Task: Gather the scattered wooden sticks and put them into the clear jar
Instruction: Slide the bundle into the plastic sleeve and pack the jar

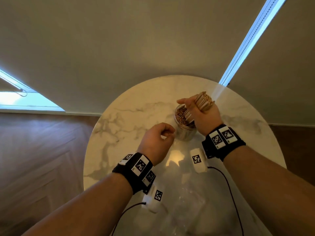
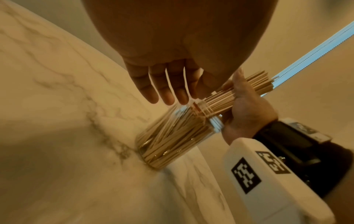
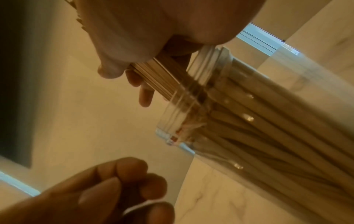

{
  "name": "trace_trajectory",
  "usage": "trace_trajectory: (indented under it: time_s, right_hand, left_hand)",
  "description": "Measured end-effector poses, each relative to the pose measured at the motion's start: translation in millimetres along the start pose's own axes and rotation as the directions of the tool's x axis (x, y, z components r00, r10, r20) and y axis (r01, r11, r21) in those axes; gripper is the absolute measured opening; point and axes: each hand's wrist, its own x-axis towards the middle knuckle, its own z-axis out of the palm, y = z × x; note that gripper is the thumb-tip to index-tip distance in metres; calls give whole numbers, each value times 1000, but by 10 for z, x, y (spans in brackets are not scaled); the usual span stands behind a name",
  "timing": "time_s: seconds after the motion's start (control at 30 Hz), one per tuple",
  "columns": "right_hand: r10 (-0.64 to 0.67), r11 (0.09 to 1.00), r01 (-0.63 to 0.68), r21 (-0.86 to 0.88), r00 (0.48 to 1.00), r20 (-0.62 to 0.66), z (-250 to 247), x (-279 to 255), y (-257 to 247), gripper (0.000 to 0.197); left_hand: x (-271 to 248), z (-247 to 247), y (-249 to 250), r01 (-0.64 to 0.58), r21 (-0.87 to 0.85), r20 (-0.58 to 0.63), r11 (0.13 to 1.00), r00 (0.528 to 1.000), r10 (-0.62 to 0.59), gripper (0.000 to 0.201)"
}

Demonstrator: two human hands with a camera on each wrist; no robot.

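Nearly complete, by our judgement. At left, our left hand hovers beside the clear jar, fingers loosely curled and holding nothing. At centre the jar stands upright on the marble table, already packed with wooden sticks. At right, our right hand grips a bundle, its lower ends inside the jar's mouth. No loose sticks show on the tabletop.

Dim, warm light; daylight glows at window gaps; glare on table; wrist views blurred.
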Motion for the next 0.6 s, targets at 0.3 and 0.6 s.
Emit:
trace_trajectory:
  time_s: [0.3,0.6]
  right_hand:
    - [46,989,-56,-140,996,-80,-33,67,90,33]
    - [-46,981,48,-187,999,11,42,-40,35,16]
  left_hand:
    - [195,74,151,-343,354,66,870,937,343,49]
    - [135,43,452,-365,115,-86,924,923,375,72]
